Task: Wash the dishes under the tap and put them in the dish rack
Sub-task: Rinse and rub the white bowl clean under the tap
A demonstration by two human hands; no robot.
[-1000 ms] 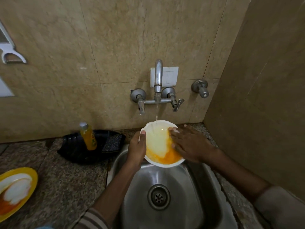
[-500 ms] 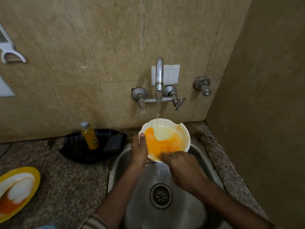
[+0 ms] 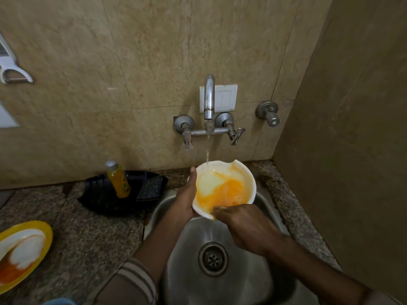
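Nearest: round steel sink (image 3: pixel 246 280) w/ drain below both hands. Right hand (image 3: pixel 244 227) sits just over the basin, its fingers (image 3: pixel 220 213) curled at the near rim of the white round bowl w/ orange residue (image 3: pixel 224 188), tips dipping into the orange film; they look bent for rubbing, but whether they pinch the rim I can't tell. Left hand (image 3: pixel 185 201) is clamped on the bowl's left wall, thumb lying up along the rim, other fingers hidden underneath.

The bowl is held tilted toward the viewer, above the sink's far edge, just ahead of the right fingers. Thin water stream from the chrome wall tap (image 3: pixel 209 106) lands on its far inner wall.

Handling, as a guess: stiff, prob. ceramic or melamine, light enough for one hand, but wet + greasy, so slippery. The far rim looks chipped or notched, so treat it as fragile and keep fingers off that edge. Best hold: thumb over the rim, fingers under the base, as the left hand has it.

Left of the left fingers, on the speckled granite bench (image 3: pixel 72 216): black oval tray (image 3: pixel 99 194) w/ orange soap bottle (image 3: pixel 119 181) and dark scrub pad (image 3: pixel 150 187). Farther left, yellow-rimmed dirty plate (image 3: pixel 41 230). No dish rack in view.
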